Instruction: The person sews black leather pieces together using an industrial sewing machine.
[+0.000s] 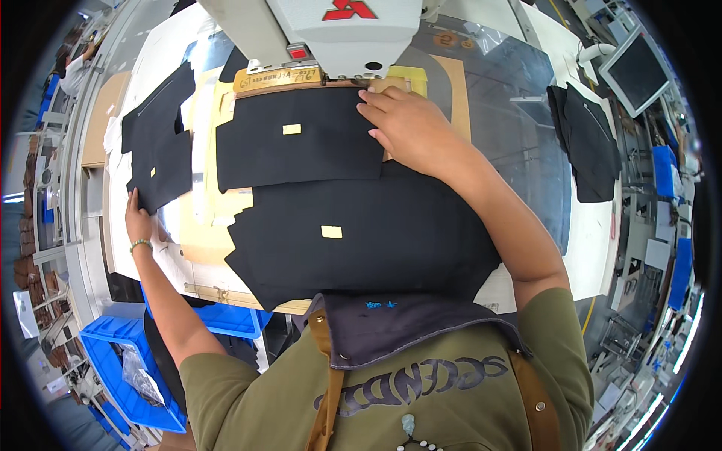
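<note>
Centrally, the large black fabric panel point(361, 233) lies across the surface point(587, 248); a smaller black piece point(301, 139) overlaps it. Right hand point(410, 128) presses flat, open, beside the sewing-machine head point(338, 34): fingers risk the needle. Left hand point(138, 219), open, touches a dark cut-piece stack point(162, 135), which could slide.

Black fabric panels point(301, 139), blue bin point(113, 353)

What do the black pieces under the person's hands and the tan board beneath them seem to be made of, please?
Black pieces: likely woven cloth, matte; they lie limp and flat with cut edges. The right hand presses one, the left hand touches another. Tan board: looks like stiff card or thin plywood, smooth and dull; which one is unclear.
</note>
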Demonstrator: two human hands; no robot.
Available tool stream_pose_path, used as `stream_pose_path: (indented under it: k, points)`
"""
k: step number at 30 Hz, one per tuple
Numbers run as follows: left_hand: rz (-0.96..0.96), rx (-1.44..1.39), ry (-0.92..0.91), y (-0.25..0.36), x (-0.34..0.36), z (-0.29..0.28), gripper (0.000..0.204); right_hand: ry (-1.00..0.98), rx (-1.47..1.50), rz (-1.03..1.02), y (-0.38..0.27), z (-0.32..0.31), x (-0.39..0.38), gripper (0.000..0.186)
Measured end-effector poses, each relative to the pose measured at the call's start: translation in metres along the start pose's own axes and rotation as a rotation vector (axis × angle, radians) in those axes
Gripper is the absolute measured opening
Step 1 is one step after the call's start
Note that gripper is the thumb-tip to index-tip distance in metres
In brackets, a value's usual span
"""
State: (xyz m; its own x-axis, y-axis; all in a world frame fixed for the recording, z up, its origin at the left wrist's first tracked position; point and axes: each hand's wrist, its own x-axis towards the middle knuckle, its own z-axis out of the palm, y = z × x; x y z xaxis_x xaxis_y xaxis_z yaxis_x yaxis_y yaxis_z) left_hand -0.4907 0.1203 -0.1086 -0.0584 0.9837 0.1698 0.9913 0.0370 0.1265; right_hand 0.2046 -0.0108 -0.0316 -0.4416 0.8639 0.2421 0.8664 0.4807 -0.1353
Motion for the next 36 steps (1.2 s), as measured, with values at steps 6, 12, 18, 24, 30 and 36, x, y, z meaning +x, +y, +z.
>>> stream_pose_path:
  k: [6, 12, 18, 24, 30, 36]
  points:
    - [-0.199, -0.01, -0.035, 0.025, 0.004, 0.0, 0.054, -0.055, 0.152, 0.091, 0.012, -0.022, -0.022, 0.034]
    - [-0.365, 0.2, 0.16, -0.027, -0.012, -0.021, 0.079, -0.122, 0.478, 0.293, 0.019, -0.054, -0.075, 0.034]
    - [-0.003, -0.218, 0.199, 0.109, -0.016, -0.038, 0.055, 0.028, 0.342, 0.564, 0.016, -0.068, -0.154, 0.032]
    - [0.215, -0.746, -0.146, 0.23, -0.051, -0.057, 0.036, 0.254, 0.238, 0.605, -0.027, -0.058, -0.163, 0.029]
    - [0.323, -0.986, -0.38, 0.303, -0.079, -0.06, 0.038, 0.259, 0.019, 0.607, -0.012, -0.077, -0.153, 0.03]
    - [0.306, -1.177, -0.475, 0.321, -0.098, -0.06, 0.039, 0.133, 0.318, 0.586, 0.002, -0.069, -0.098, 0.04]
